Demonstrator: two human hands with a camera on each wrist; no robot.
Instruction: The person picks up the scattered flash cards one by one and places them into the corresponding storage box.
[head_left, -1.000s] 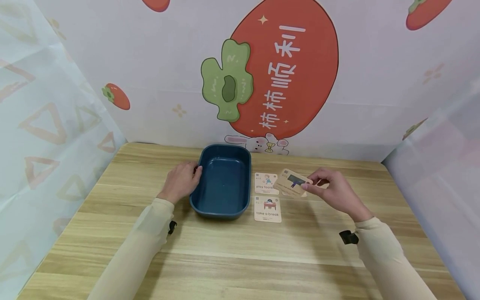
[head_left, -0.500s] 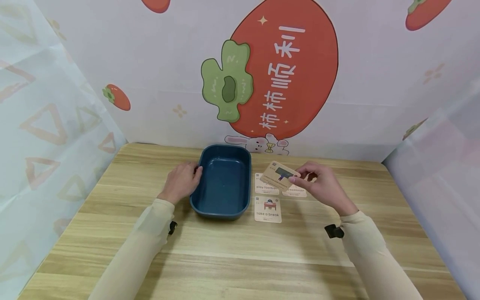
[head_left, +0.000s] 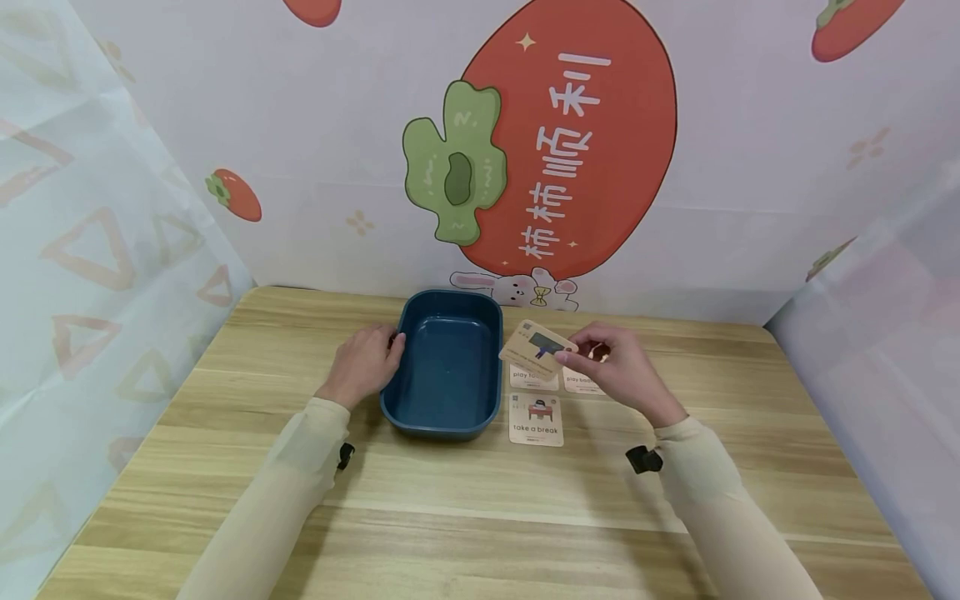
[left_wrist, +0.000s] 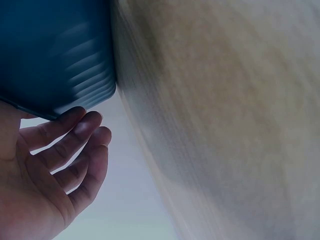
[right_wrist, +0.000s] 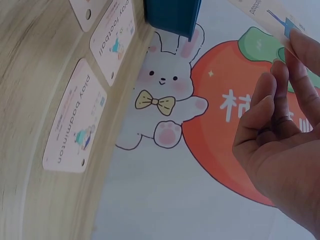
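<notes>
My right hand [head_left: 618,367] pinches a flash card [head_left: 536,348] by its right corner between thumb and fingers. The card shows a dark board and a small figure, and it is raised and tilted above the table beside the tray's right rim. Beneath it, the "play football" card [right_wrist: 112,41] and the "play badminton" card [right_wrist: 75,120] lie flat, partly covered in the head view. Nearer the front lies the "take a break" card [head_left: 536,421]. My left hand [head_left: 363,362] holds the left rim of a dark blue plastic tray [head_left: 441,431], fingers against its outer side.
The wood-grain table [head_left: 450,517] carries the tray and cards. Behind it stands a white backdrop [head_left: 315,150] printed with a large persimmon and a rabbit. Light sheets [head_left: 97,250] close off the left and right sides.
My right hand has carried the pinched card leftward and slightly up, from over the badminton card to over the football card, closer to the tray. My left hand and the tray have stayed put.
</notes>
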